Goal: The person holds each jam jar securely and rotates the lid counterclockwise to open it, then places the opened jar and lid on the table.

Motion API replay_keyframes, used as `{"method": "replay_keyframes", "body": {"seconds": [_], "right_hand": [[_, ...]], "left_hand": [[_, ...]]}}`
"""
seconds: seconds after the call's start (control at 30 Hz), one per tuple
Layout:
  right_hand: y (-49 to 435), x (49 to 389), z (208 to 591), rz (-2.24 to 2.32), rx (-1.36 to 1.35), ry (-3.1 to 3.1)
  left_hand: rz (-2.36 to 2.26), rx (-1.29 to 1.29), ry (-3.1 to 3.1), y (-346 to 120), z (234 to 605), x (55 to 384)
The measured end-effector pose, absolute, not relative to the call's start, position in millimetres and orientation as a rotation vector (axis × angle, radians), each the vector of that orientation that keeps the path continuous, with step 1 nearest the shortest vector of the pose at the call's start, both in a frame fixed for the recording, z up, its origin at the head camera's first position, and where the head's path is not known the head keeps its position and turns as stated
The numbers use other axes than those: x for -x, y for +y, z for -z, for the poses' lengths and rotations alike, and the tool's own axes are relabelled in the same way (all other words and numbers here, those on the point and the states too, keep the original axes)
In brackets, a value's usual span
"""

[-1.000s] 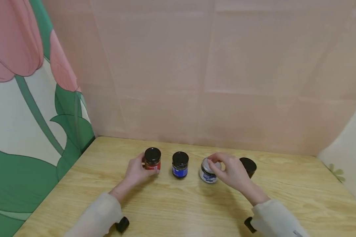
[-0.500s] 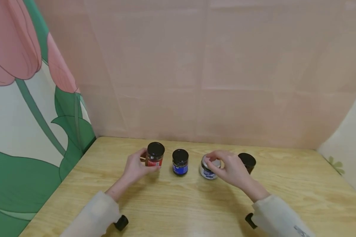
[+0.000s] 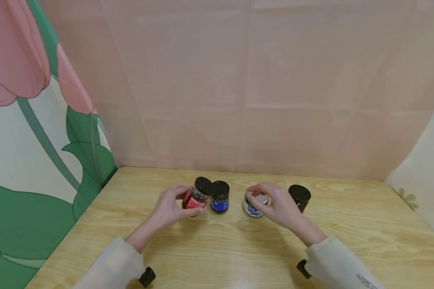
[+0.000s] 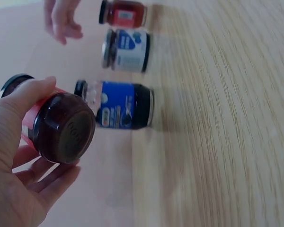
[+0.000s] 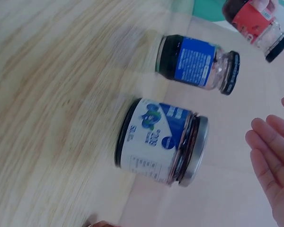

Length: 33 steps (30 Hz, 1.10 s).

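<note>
My left hand (image 3: 169, 208) grips a jam jar with a red label and black lid (image 3: 198, 197), its thumb on the near side. The jar is lifted off the table and tilted to the right; its dark base (image 4: 71, 130) shows in the left wrist view. Just beyond stands a blue-labelled jar (image 3: 220, 204), upright. A white-labelled blueberry jar with a silver lid (image 5: 156, 139) stands to its right. My right hand (image 3: 280, 204) hovers over that lid with fingers loosely bent; the right wrist view shows it apart from the jar, holding nothing.
Another black-lidded jar (image 3: 299, 194) stands behind my right hand, partly hidden; its red label (image 4: 126, 15) shows in the left wrist view. The wood-grain table (image 3: 217, 245) ends at a pink cloth backdrop (image 3: 217, 100). A flower-patterned cloth (image 3: 29, 160) hangs at left.
My left hand has raised the red-labelled jar from the table, moved it right towards the blue-labelled jar and tilted it. The right hand stays nearly in place above the white-labelled jar.
</note>
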State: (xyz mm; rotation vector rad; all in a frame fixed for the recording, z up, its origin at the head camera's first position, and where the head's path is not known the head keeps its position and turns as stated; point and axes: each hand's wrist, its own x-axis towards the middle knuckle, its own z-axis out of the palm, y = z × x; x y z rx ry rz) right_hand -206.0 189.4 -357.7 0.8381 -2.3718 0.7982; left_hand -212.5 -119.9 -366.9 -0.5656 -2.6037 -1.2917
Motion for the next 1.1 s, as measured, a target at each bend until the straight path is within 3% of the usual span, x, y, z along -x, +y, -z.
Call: {"method": "replay_keyframes", "body": {"seconds": [0.47,1.1], "right_hand": [[168.6,192.6,356.2,-1.096,-0.76,-2.513],[144.6,184.2,361.7,-1.314,-0.457,-2.616]], "left_hand": [[1.347,0.802,-2.651,-110.2,362.5,202.3],[1.287,0.819,-2.728,-88.2,357.2,202.6]]}}
